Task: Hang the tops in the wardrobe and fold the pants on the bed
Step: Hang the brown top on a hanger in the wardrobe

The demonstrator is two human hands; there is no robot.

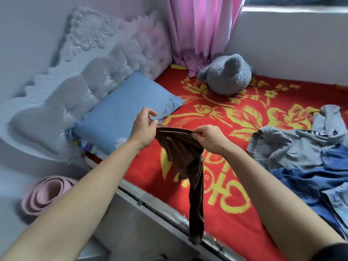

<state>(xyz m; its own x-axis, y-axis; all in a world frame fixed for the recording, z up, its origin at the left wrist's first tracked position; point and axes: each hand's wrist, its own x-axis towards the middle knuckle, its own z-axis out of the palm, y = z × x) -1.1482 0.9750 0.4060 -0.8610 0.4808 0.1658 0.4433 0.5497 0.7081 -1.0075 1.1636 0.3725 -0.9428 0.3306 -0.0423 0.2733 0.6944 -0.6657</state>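
From the head camera, the person is holding a pair of dark brown, soft-pile pants point(185, 162) in the air by the waistband, with the legs dangling past the near edge of the bed's red-and-yellow floral blanket point(231, 117). The left hand point(145, 127) is gripping one end of the waistband and the right hand point(207, 137) is pinching the other. A grey hooded top point(290, 146) and a blue denim shirt point(320, 179) are lying heaped to the right. The folding seems to be only beginning; the next move probably calls for matching the legs and laying the pants flat.
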